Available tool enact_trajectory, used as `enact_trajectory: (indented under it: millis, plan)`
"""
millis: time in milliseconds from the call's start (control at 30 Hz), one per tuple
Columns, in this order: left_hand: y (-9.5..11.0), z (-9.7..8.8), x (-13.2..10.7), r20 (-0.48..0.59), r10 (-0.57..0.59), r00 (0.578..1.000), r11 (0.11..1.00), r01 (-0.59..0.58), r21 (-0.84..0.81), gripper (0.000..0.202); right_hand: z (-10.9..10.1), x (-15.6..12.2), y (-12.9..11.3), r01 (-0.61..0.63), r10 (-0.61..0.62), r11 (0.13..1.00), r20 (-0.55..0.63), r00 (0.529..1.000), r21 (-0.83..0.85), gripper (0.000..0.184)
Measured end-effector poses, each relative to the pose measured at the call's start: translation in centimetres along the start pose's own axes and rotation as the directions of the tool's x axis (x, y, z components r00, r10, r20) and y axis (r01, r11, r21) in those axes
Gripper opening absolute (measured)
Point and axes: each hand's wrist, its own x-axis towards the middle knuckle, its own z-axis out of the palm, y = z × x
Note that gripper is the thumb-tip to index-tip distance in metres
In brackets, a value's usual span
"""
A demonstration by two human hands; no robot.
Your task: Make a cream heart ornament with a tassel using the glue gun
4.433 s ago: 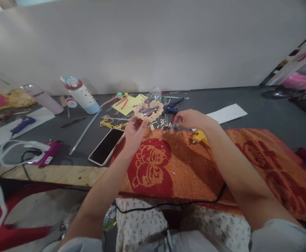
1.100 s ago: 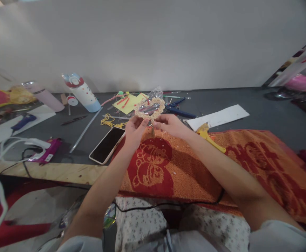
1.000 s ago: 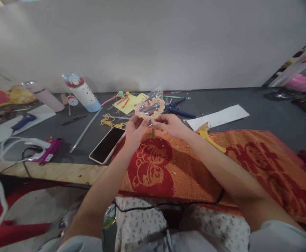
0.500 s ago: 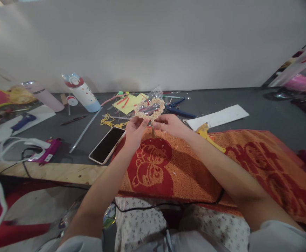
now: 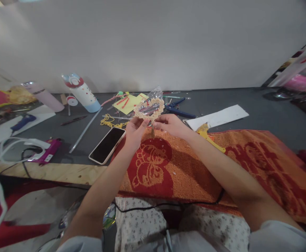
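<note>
A cream beaded heart-shaped ornament (image 5: 159, 113) is held up over the back edge of the orange and red towel (image 5: 187, 168). My left hand (image 5: 136, 131) pinches its lower left side, thumb toward the middle. From the other side, my right hand (image 5: 171, 125) grips the bottom point between thumb and fingers. A small tan tassel (image 5: 153, 132) hangs below, between both hands. Behind the ornament lie clear plastic wrapping (image 5: 156, 92) and blue-handled pliers (image 5: 179, 110). The fingertips on the far side of the heart are hidden.
A phone (image 5: 107, 145) lies left of the towel, near yellow cord (image 5: 110, 120) and a clear glue stick (image 5: 86, 130). Bottles (image 5: 83, 92) stand at back left. A yellow-handled tool (image 5: 210, 137) and white strip (image 5: 218, 117) lie right. A purple power strip (image 5: 47, 152) is far left.
The heart ornament tilts very slightly in my fingers, and the tassel below it has shifted a little. Both hands keep their hold and place.
</note>
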Motion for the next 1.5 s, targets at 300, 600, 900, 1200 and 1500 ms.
enact_trajectory:
  millis: [300,600,900,1200,1500]
  plan:
    - [0.08,0.09,-0.02,-0.009,0.016,1.0,1.0,-0.016,-0.011,0.037,-0.02,-0.07,-0.06,-0.006,0.006,1.0,-0.002,1.0,-0.004,0.039]
    - [0.06,0.18,-0.01,-0.03,0.001,1.0,0.998,-0.003,-0.058,0.037,0.16,0.02,-0.16,-0.003,-0.001,0.999,-0.1,0.995,-0.034,0.026]
    - [-0.08,-0.42,0.34,-0.016,-0.107,0.994,0.987,0.105,-0.119,0.035,0.13,-0.01,0.11,0.043,-0.052,0.995,-0.095,0.994,-0.092,0.032]
    - [0.21,-0.08,0.19,0.01,-0.13,0.991,0.983,0.13,-0.128,0.036,-0.02,-0.03,0.24,0.011,-0.015,0.999,-0.076,0.997,-0.05,0.039]
    - [0.12,-0.07,0.23,0.023,-0.111,0.994,0.986,0.113,-0.125,0.035,-0.07,0.0,0.35,0.006,-0.011,0.998,-0.078,0.997,-0.061,0.036]
